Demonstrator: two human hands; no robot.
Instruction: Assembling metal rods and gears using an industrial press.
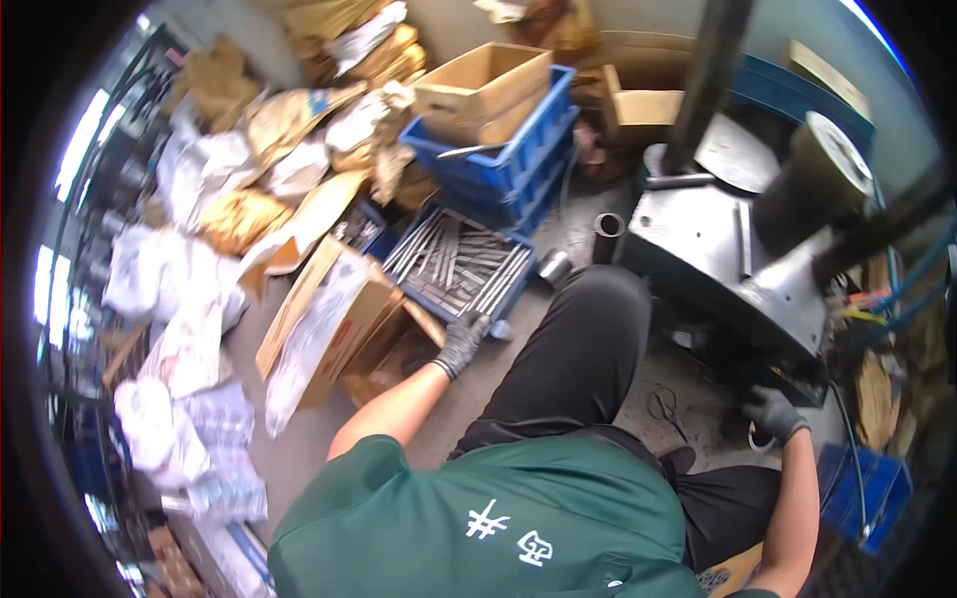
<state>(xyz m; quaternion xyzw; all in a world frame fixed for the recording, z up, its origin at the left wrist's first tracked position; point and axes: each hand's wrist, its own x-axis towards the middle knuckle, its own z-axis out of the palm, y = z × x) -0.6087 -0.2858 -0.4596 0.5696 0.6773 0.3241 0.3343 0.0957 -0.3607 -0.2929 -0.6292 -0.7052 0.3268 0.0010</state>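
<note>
My left hand (pixel 462 345), in a grey glove, is at the near corner of a blue bin (pixel 520 289). Loose metal rods (pixel 454 257) fill that bin. Its fingers are closed by the rod ends, and what they hold is too small to make out. My right hand (pixel 778 415), gloved too, hangs low on the right beside the base of a metal press (pixel 713 239). Just under its fingers shows a pale ring-shaped piece (pixel 761 439); blur hides whether the fingers grip it.
An open cardboard box (pixel 389 359) stands left of the rod bin. Behind are a blue crate (pixel 488 174) with a wooden box (pixel 483 85) on top. Scissors (pixel 666 407) lie on the floor. An upright metal tube (pixel 608 234) stands by the press. Bags (pixel 169 269) pile up at left.
</note>
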